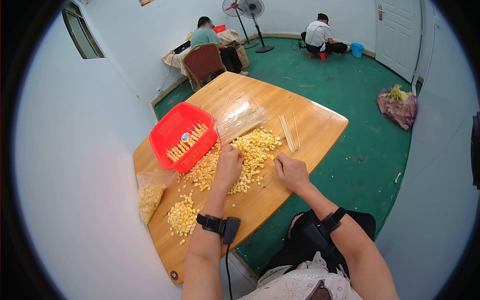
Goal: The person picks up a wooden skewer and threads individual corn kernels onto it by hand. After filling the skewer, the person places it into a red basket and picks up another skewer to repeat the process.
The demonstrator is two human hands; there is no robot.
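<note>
My left hand point(229, 164) is closed over the loose corn kernels point(202, 172) heaped on the table, its fingertips partly hidden. To its right, my right hand point(291, 172) pinches the near end of a thin wooden skewer point(258, 149), which slants up and left above the pile. Yellow kernels show close to the right fingertips; whether they are on the skewer is too small to tell. A red plastic basket point(159, 131) left of the pile contains finished-looking corn skewers point(187, 143) in a row. Several bare skewers point(288, 134) lie right of the pile.
A clear bag of skewers point(241, 120) lies behind the pile on the wooden table point(300, 107). A bag of kernels point(151, 197) and a smaller kernel heap point(183, 216) are at left. Two people point(202, 37) sit farther back, near standing fans point(253, 12).
</note>
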